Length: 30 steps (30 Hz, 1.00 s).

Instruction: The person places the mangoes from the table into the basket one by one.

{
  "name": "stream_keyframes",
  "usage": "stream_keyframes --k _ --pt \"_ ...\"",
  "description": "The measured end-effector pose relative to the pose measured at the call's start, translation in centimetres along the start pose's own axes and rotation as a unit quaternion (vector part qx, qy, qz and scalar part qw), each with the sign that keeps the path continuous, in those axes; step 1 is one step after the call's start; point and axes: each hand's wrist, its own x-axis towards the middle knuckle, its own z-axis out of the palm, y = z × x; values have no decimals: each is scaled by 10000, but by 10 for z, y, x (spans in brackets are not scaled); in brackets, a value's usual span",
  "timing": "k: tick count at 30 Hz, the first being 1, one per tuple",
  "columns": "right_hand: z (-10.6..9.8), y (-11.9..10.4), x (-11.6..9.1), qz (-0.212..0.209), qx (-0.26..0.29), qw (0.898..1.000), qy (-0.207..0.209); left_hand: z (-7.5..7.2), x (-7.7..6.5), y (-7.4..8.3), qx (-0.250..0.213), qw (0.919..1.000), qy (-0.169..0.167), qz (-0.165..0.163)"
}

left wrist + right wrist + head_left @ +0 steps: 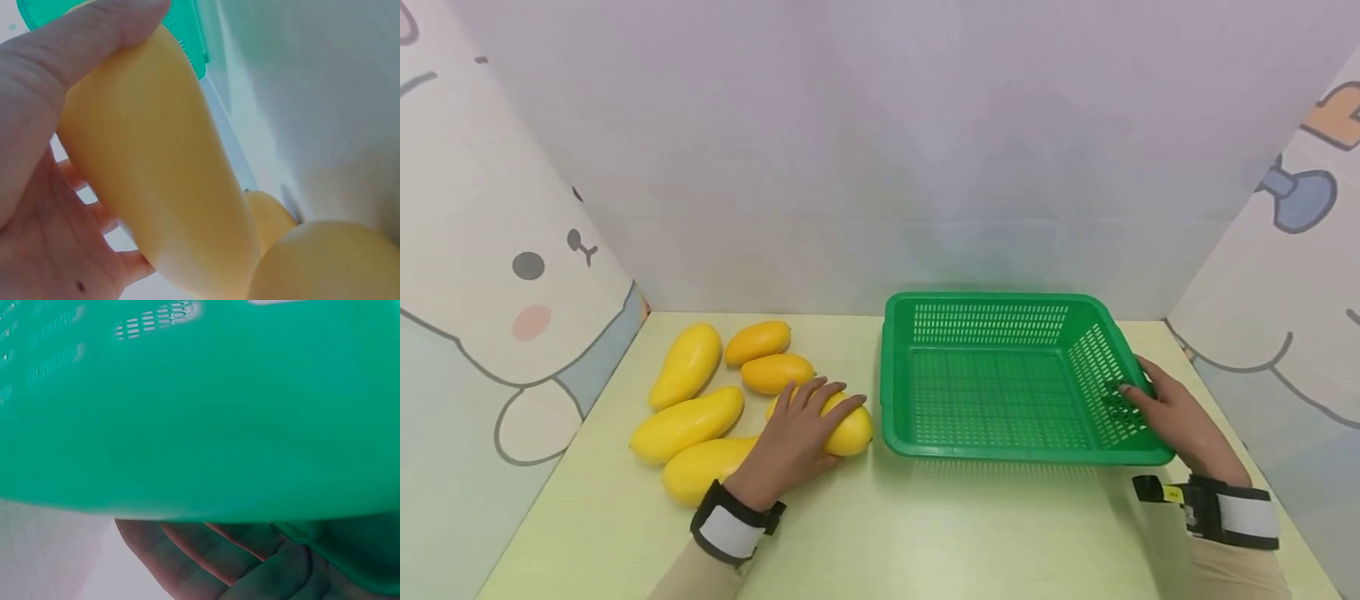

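Note:
My left hand (797, 437) grips a large yellow mango (853, 427), fingers draped over its top. In the left wrist view the thumb lies across this mango (156, 156) and the other fingers curl behind it. A green perforated plastic basket (992, 455) stands to the right, with nothing inside. Its right side is held by my right hand (1176, 421), the thumb over the rim. From the right wrist, curled fingers (194, 559) show beneath the basket's edge. Close to my left hand lie two smaller orange-yellow mangoes (777, 373) and several large yellow mangoes (688, 425).
Everything stands on a pale yellow table (940, 533). A plain light wall (880, 167) rises directly behind the basket. Side panels with cartoon drawings (527, 333) close off the left and right.

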Motion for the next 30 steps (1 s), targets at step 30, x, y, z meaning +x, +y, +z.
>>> stream_keyframes --k 30 --pt "0 -1 -1 21 -19 10000 0 -25 -4 -7 -92 9988 476 -101"
